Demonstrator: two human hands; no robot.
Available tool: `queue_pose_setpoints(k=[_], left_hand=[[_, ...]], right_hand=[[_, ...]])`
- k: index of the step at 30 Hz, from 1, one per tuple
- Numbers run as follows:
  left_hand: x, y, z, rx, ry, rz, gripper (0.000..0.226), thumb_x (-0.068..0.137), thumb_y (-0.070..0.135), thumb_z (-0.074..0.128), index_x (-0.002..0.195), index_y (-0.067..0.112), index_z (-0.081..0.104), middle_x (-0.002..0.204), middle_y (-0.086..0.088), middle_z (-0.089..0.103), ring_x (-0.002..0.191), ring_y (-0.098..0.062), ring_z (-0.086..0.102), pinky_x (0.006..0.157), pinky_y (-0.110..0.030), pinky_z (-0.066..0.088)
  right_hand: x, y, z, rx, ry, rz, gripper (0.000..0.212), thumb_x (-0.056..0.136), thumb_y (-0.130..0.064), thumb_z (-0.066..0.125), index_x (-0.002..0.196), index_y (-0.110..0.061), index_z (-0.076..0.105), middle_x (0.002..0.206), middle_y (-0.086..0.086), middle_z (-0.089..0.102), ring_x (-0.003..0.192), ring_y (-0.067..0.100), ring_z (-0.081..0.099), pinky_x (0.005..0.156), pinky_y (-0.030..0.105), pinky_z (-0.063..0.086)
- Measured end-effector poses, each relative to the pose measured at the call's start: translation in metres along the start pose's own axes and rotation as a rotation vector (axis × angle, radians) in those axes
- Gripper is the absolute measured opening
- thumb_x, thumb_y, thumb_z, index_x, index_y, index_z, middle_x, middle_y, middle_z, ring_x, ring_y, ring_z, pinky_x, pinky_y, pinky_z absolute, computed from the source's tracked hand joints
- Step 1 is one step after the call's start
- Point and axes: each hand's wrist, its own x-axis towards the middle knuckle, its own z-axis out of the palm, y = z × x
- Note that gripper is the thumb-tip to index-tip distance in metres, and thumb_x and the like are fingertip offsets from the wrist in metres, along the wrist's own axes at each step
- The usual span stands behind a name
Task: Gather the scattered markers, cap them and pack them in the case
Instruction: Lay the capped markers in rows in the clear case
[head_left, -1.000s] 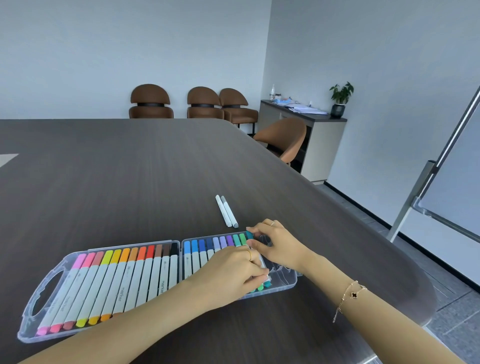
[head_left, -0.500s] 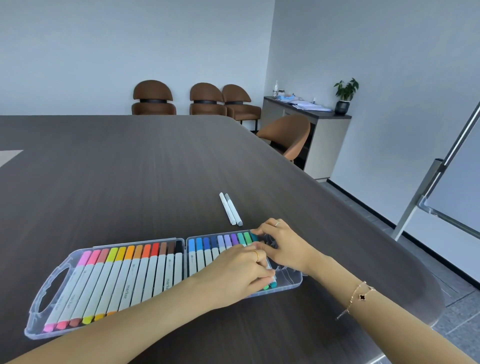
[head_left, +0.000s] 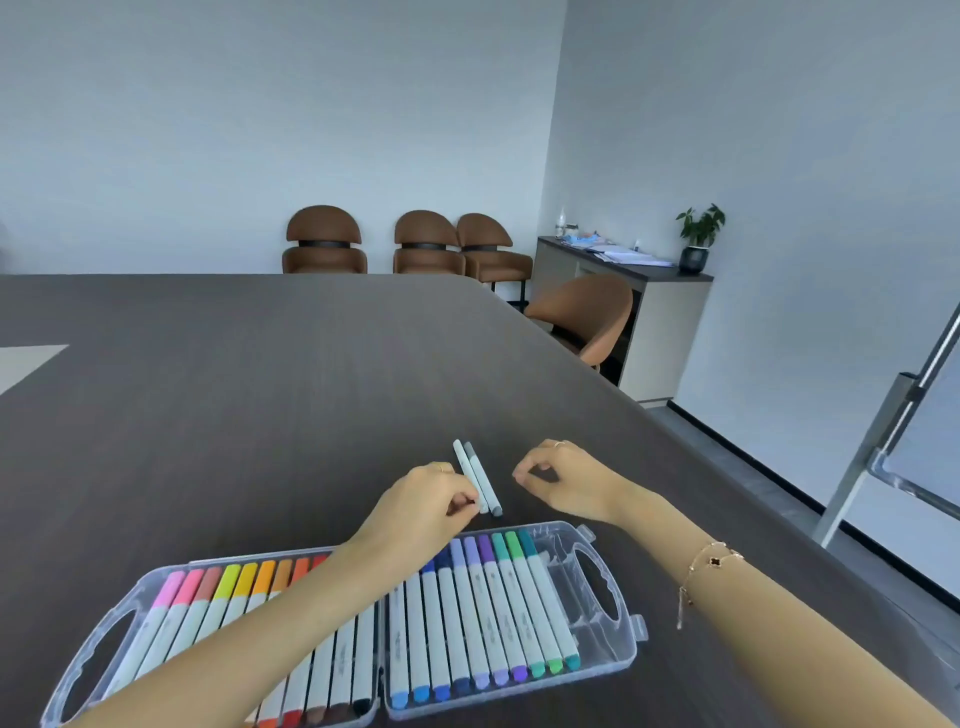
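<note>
Side by side, two markers (head_left: 477, 477) lie lengthwise, pointing away.

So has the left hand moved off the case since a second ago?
Yes. The left hand left the marker case and moved away from the person, to the two loose markers.

Even, soft daylight, bright; faint shadows under hands; wide-angle bend at edges; slight softness overall, no glare.
</note>
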Motion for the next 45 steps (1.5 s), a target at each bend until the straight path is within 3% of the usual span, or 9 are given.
queue_pose_setpoints(k=[6, 10, 16, 20, 24, 29, 36, 39, 45], left_hand=[[0.039, -0.015, 0.028, 0.094, -0.054, -0.039, 0.039, 0.089, 0.042, 0.059, 0.125, 0.028, 0.060, 0.122, 0.007, 0.056, 0.103, -0.007, 0.058, 0.089, -0.021, 0.050], [0.049, -0.023, 0.034, 0.108, -0.074, -0.027, 0.036, 0.089, 0.039, 0.059, 0.122, 0.027, 0.060, 0.119, 0.006, 0.056, 0.102, -0.008, 0.058, 0.088, -0.025, 0.051], [0.048, -0.034, 0.033, 0.068, -0.053, -0.029, 0.022, 0.089, 0.032, 0.060, 0.109, 0.024, 0.064, 0.110, 0.006, 0.057, 0.094, -0.008, 0.058, 0.082, -0.020, 0.049], [0.044, -0.033, 0.026, 0.052, -0.068, -0.025, 0.022, 0.088, 0.031, 0.063, 0.108, 0.024, 0.067, 0.107, 0.006, 0.060, 0.093, -0.006, 0.059, 0.085, -0.020, 0.050], [0.038, -0.031, 0.022, 0.065, -0.079, -0.019, 0.020, 0.089, 0.031, 0.062, 0.108, 0.026, 0.067, 0.110, 0.007, 0.060, 0.096, -0.006, 0.059, 0.087, -0.018, 0.048], [0.030, -0.028, 0.017, 0.053, -0.061, -0.020, 0.026, 0.088, 0.035, 0.061, 0.112, 0.029, 0.065, 0.118, 0.011, 0.054, 0.102, -0.004, 0.056, 0.090, -0.017, 0.046], [0.005, 0.023, -0.007, -0.060, 0.075, 0.125, 0.033, 0.090, 0.034, 0.060, 0.121, 0.027, 0.063, 0.119, 0.015, 0.057, 0.105, 0.000, 0.055, 0.094, -0.014, 0.044], [-0.015, 0.055, 0.001, -0.073, 0.014, 0.167, 0.034, 0.091, 0.037, 0.057, 0.123, 0.026, 0.062, 0.121, 0.013, 0.058, 0.108, -0.002, 0.054, 0.095, -0.012, 0.041], [-0.036, 0.091, 0.028, -0.011, -0.170, 0.192, 0.035, 0.092, 0.035, 0.054, 0.124, 0.024, 0.062, 0.129, 0.008, 0.058, 0.114, -0.008, 0.054, 0.099, -0.021, 0.043]], right_hand=[[0.088, -0.004, 0.018, -0.093, -0.096, 0.028, 0.036, 0.099, -0.024, 0.045, 0.133, -0.015, 0.049, 0.135, 0.006, 0.051, 0.123, 0.023, 0.046, 0.106, 0.036, 0.038], [0.122, 0.003, 0.033, -0.051, -0.140, 0.071, 0.042, 0.098, -0.030, 0.045, 0.139, -0.023, 0.041, 0.135, 0.008, 0.048, 0.128, 0.026, 0.039, 0.108, 0.042, 0.035], [0.130, 0.002, 0.044, -0.002, -0.110, 0.052, 0.026, 0.091, -0.018, 0.052, 0.116, -0.022, 0.057, 0.118, 0.006, 0.050, 0.113, 0.024, 0.046, 0.099, 0.040, 0.042], [0.125, -0.007, 0.045, 0.126, -0.095, 0.058, 0.039, 0.096, -0.027, 0.047, 0.135, -0.026, 0.047, 0.132, 0.007, 0.050, 0.124, 0.023, 0.042, 0.108, 0.041, 0.036], [0.128, -0.015, 0.051, 0.041, -0.095, 0.024, 0.024, 0.093, -0.037, 0.050, 0.111, -0.028, 0.062, 0.120, -0.001, 0.059, 0.118, 0.022, 0.045, 0.104, 0.043, 0.036], [0.126, -0.017, 0.044, 0.143, -0.057, 0.106, 0.020, 0.080, -0.043, 0.063, 0.093, -0.028, 0.057, 0.100, -0.001, 0.060, 0.102, 0.019, 0.052, 0.092, 0.042, 0.047], [0.067, -0.029, -0.012, 0.390, 0.045, 0.129, 0.027, 0.086, -0.033, 0.064, 0.099, -0.010, 0.059, 0.095, 0.007, 0.060, 0.086, 0.018, 0.056, 0.077, 0.028, 0.047], [0.022, -0.024, -0.016, 0.414, 0.008, 0.158, 0.026, 0.084, -0.034, 0.067, 0.096, -0.012, 0.060, 0.097, 0.007, 0.065, 0.091, 0.019, 0.062, 0.085, 0.031, 0.050], [-0.044, -0.012, -0.004, 0.498, -0.024, 0.224, 0.024, 0.087, -0.023, 0.067, 0.100, -0.005, 0.060, 0.085, -0.003, 0.063, 0.074, 0.004, 0.058, 0.062, 0.010, 0.044]])
